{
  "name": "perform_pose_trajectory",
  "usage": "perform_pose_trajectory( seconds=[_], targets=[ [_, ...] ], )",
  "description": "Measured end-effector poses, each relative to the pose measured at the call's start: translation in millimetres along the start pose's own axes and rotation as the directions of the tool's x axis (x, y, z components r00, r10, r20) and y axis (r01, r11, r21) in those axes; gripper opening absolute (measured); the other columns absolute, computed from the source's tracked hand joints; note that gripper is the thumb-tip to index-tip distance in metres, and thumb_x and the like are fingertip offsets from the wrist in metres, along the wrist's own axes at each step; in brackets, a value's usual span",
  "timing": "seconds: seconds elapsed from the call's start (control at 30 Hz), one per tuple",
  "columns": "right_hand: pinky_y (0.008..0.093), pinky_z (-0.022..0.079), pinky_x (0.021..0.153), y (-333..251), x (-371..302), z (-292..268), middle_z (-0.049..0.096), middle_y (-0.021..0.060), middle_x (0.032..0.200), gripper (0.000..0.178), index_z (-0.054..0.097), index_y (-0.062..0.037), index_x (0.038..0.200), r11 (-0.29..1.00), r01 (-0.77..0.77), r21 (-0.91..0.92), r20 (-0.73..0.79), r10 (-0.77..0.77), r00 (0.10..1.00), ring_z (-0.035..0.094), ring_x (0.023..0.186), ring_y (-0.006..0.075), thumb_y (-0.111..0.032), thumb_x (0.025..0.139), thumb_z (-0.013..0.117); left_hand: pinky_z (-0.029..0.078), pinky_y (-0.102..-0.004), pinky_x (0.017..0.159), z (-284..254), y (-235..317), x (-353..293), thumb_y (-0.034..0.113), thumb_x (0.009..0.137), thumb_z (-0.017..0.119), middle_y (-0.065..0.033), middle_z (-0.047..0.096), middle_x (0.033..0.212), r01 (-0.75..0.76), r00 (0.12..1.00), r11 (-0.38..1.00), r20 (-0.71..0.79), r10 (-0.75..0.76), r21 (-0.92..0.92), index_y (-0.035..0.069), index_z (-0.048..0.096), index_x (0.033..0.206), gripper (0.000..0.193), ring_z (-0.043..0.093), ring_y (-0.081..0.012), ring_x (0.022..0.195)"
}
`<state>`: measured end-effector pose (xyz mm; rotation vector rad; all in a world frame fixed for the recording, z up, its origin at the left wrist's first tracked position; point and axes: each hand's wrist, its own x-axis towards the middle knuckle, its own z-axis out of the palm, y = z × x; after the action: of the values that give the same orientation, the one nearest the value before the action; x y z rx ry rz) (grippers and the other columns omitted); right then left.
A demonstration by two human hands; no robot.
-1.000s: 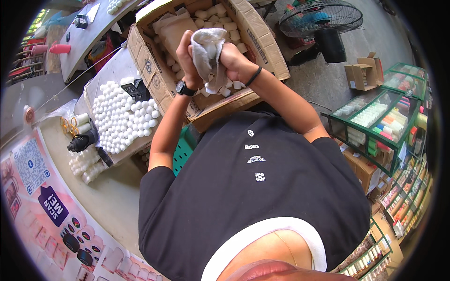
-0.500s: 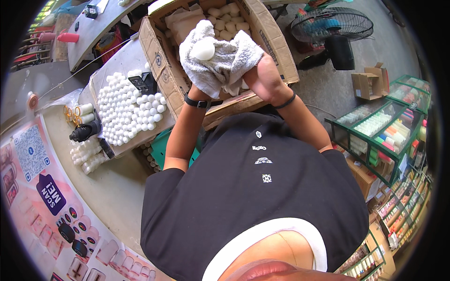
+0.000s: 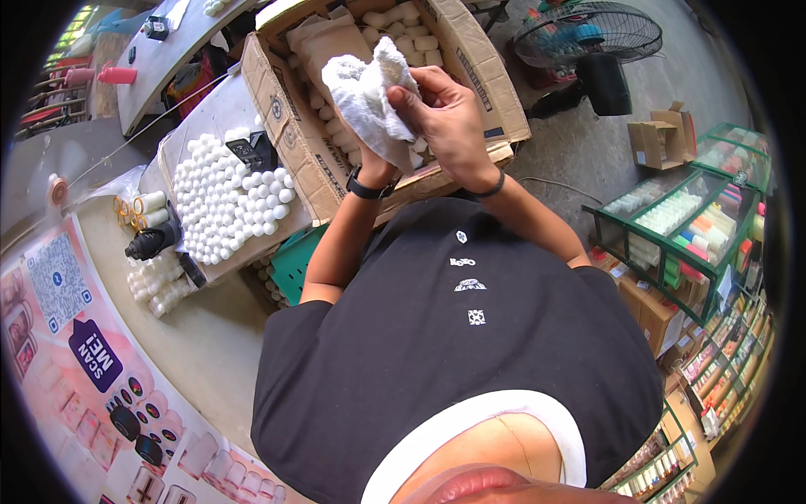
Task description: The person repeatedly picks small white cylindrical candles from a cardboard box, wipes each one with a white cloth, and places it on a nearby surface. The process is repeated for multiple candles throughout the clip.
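A white terry cloth (image 3: 369,97) is bunched up over the open cardboard box (image 3: 294,143). My right hand (image 3: 453,118) pinches its right side between thumb and fingers. My left hand (image 3: 378,164) holds the cloth from below; its fingers are mostly covered by the folds. Whether a white piece lies inside the cloth cannot be seen. Inside the box lie many short white cylinders (image 3: 405,23) and a sheet of brown paper (image 3: 321,40).
At the left, rows of white round-topped pieces (image 3: 227,202) stand on a table beside a black device (image 3: 252,151). A black fan (image 3: 600,59), a small open carton (image 3: 662,139) and a green-framed glass case (image 3: 672,218) are at the right. A green crate (image 3: 294,265) sits below the table.
The cloth was spread across both hands with a white round piece on it. Now it is gathered at the left, that piece is out of sight, and my right hand grips the folds.
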<state>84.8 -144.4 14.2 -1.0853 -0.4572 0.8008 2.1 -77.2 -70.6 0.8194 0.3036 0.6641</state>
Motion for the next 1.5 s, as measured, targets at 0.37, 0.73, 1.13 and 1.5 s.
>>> perform_pose_trajectory(
  seconds=[0.37, 0.73, 1.13, 1.5],
  targets=[
    [0.0183, 0.045, 0.058, -8, 10, -4, 0.063, -0.0001, 0.077, 0.019, 0.064, 0.0027, 0.09, 0.994, -0.096, 0.044, -0.017, 0.097, 0.995, 0.054, 0.066, 0.0028, -0.016, 0.089, 0.061, 0.047, -0.0236, 0.067, 6, -12, 12, 0.018, 0.093, 0.05, -0.0027, 0.053, 0.092, -0.215, 0.899, 0.904, -0.288, 0.331, 0.369, 0.001, 0.048, 0.107, 0.022, 0.054, -0.0103, 0.082],
    [0.0244, 0.051, 0.074, -6, 50, -27, 0.066, 0.0057, 0.091, 0.024, 0.061, 0.0016, 0.105, 0.91, -0.303, 0.283, 0.122, 0.279, 0.952, 0.063, 0.081, 0.0108, -0.017, 0.091, 0.057, 0.048, -0.0276, 0.078, 24, 12, 11, 0.011, 0.079, 0.068, -0.0061, 0.058, 0.103, -0.157, 0.986, 0.74, 0.061, 0.155, 0.654, 0.003, 0.054, 0.112, 0.037, 0.057, -0.0157, 0.093],
    [0.0193, 0.048, 0.074, -19, 21, -42, 0.066, 0.0045, 0.095, 0.025, 0.063, 0.0046, 0.106, 0.968, -0.175, 0.18, 0.168, 0.145, 0.975, 0.06, 0.083, 0.0063, -0.014, 0.089, 0.06, 0.047, -0.0281, 0.079, 25, 16, 3, 0.008, 0.086, 0.06, -0.0034, 0.057, 0.103, -0.044, 0.996, 0.89, -0.044, 0.072, 0.454, 0.005, 0.053, 0.114, 0.029, 0.055, -0.014, 0.093],
    [0.0202, 0.05, 0.065, -34, 2, -34, 0.066, 0.0048, 0.083, 0.019, 0.067, 0.0057, 0.093, 0.925, 0.081, -0.371, 0.174, -0.016, 0.985, 0.06, 0.073, 0.0066, -0.008, 0.08, 0.069, 0.045, -0.027, 0.07, 18, 6, 9, 0.012, 0.081, 0.065, -0.0046, 0.056, 0.089, -0.343, 0.863, 0.82, -0.19, 0.468, 0.458, 0.001, 0.05, 0.098, 0.025, 0.055, -0.0123, 0.081]
  ],
)
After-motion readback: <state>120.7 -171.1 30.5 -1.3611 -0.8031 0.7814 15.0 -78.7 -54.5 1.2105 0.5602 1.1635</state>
